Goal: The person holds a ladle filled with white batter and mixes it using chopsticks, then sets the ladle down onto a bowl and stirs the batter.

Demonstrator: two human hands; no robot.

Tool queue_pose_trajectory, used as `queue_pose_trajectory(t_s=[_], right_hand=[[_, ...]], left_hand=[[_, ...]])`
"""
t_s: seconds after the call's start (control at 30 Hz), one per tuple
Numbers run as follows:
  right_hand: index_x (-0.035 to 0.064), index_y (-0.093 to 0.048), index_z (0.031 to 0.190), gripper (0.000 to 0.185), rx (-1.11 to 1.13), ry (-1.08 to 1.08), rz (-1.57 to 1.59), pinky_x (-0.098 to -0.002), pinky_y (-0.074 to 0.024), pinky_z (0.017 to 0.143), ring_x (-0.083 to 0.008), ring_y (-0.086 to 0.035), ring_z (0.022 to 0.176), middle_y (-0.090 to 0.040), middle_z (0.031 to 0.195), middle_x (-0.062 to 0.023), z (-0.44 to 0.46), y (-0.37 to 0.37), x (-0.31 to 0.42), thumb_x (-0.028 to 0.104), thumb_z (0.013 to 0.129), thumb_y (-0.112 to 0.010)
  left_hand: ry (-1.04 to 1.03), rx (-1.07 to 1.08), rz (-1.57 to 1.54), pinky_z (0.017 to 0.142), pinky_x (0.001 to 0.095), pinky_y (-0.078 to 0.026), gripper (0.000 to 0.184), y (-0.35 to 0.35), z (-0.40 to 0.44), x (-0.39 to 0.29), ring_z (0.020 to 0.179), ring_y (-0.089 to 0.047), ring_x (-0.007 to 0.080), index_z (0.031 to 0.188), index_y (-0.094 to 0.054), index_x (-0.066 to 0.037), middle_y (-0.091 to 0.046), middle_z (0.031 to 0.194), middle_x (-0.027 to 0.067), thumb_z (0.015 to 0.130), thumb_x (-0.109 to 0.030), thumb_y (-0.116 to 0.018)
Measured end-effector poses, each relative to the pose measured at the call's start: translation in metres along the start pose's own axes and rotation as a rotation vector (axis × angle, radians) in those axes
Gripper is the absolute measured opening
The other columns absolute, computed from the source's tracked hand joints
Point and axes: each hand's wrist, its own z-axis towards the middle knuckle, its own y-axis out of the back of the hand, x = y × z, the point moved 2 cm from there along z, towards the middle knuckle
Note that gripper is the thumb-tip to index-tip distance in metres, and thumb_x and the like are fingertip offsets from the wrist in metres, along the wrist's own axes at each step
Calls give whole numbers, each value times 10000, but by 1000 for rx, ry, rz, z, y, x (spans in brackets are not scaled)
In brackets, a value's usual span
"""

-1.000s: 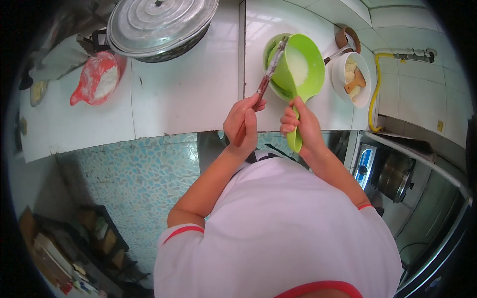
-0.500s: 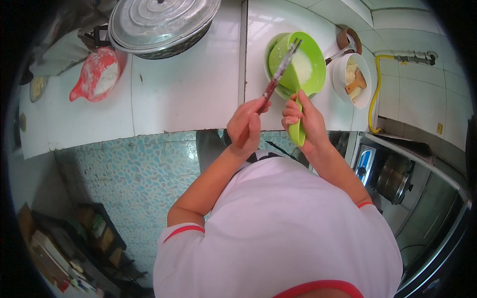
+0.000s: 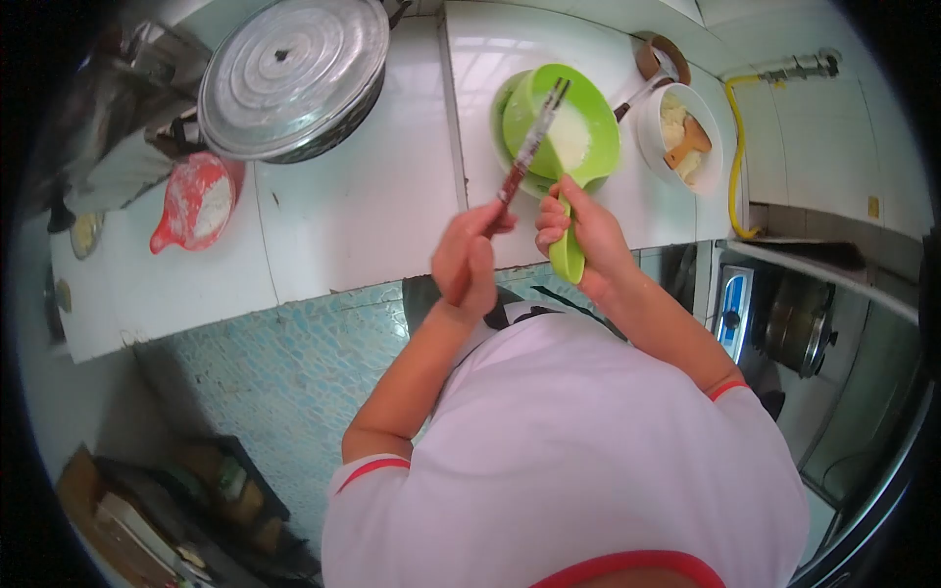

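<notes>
My left hand (image 3: 465, 257) is closed round a pair of dark red chopsticks (image 3: 513, 178), whose tips are coated with something white and reach over the green bowl. The fingers of my right hand (image 3: 588, 233) wrap the handle of a light green scoop-shaped bowl (image 3: 596, 104), tilted, with white contents inside. Beneath it, another green vessel (image 3: 500, 108) shows only in part. Right of these, a white bowl (image 3: 714, 147) holds pale dough-like pieces and a wooden scraper (image 3: 689, 142).
A large lidded metal pot (image 3: 294, 73) stands at the counter's back left. In front of it lies a red scoop (image 3: 179, 204) with white powder. A brown bowl (image 3: 649, 57) with a ladle is at the back right, by a yellow hose (image 3: 737, 167). A stove stands at the right.
The view has turned, so the counter appears tilted. The chopsticks have shifted slightly across the green bowl. Both hands keep their holds.
</notes>
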Motion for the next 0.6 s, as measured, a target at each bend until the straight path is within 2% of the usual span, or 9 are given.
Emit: queue_pose_trajectory(t_s=[0.1, 0.2, 0.3, 0.33, 0.43, 0.47, 0.57, 0.6], right_hand=[[82, -402, 918, 178, -21, 22, -206, -239, -399, 521, -87, -402, 593, -420, 740, -9, -6, 16, 1, 245, 942, -469], [71, -432, 973, 184, -8, 49, -388, -236, -408, 522, -89, -420, 606, -431, 761, -7, -11, 34, 3, 242, 931, -485], [55, -459, 1031, 211, 2, 119, -540, -230, -417, 520, -85, -446, 624, -454, 788, -13, -13, 52, 5, 228, 920, -503], [49, -464, 1047, 225, 7, 144, -573, -226, -420, 523, -82, -455, 631, -466, 798, -17, -12, 57, 5, 225, 916, -511], [37, -481, 1084, 257, 30, 204, -671, -216, -427, 542, -72, -473, 657, -491, 824, -18, -12, 71, 9, 217, 906, -528], [37, -487, 1087, 257, 39, 219, -701, -213, -426, 554, -69, -473, 670, -493, 832, -12, -13, 74, 11, 214, 906, -530], [28, -497, 1134, 298, 44, 235, -777, -209, -435, 584, -66, -489, 705, -506, 854, -6, -14, 88, 22, 199, 897, -547], [23, -499, 1156, 319, 42, 230, -799, -209, -440, 592, -66, -497, 717, -512, 862, -6, -14, 94, 24, 193, 892, -554]], left_hand=[[44, 100, 58, 711, 287, -495, 265, 7, 44, -24, 783, -604, 179, 1034, -581, 62, -597, 909, 134, 937, -138, -438], [120, 322, 267, 579, 297, -463, 169, -2, 74, -48, 642, -588, 158, 980, -631, 5, -586, 800, 95, 850, -46, -536], [0, 614, 526, 530, 323, -446, 143, -31, 88, -58, 574, -564, 207, 930, -644, -24, -552, 752, 93, 806, -44, -577], [-50, 653, 473, 532, 339, -450, 128, -44, 90, -56, 585, -553, 275, 888, -636, -32, -544, 757, 108, 766, -36, -599], [-202, 702, 564, 533, 349, -451, 100, -65, 101, -26, 586, -558, 285, 864, -626, -27, -552, 763, 118, 769, -35, -595], [-139, 567, 482, 540, 351, -454, 93, -62, 108, -23, 595, -559, 302, 854, -621, -32, -555, 752, 128, 765, -28, -591], [-98, 428, 674, 510, 326, -450, 60, -47, 118, -36, 542, -559, 243, 822, -630, -23, -553, 730, 125, 765, -33, -610], [-49, 500, 757, 491, 295, -433, 53, -48, 111, -50, 501, -533, 198, 824, -637, -13, -540, 707, 111, 779, -32, -617]])
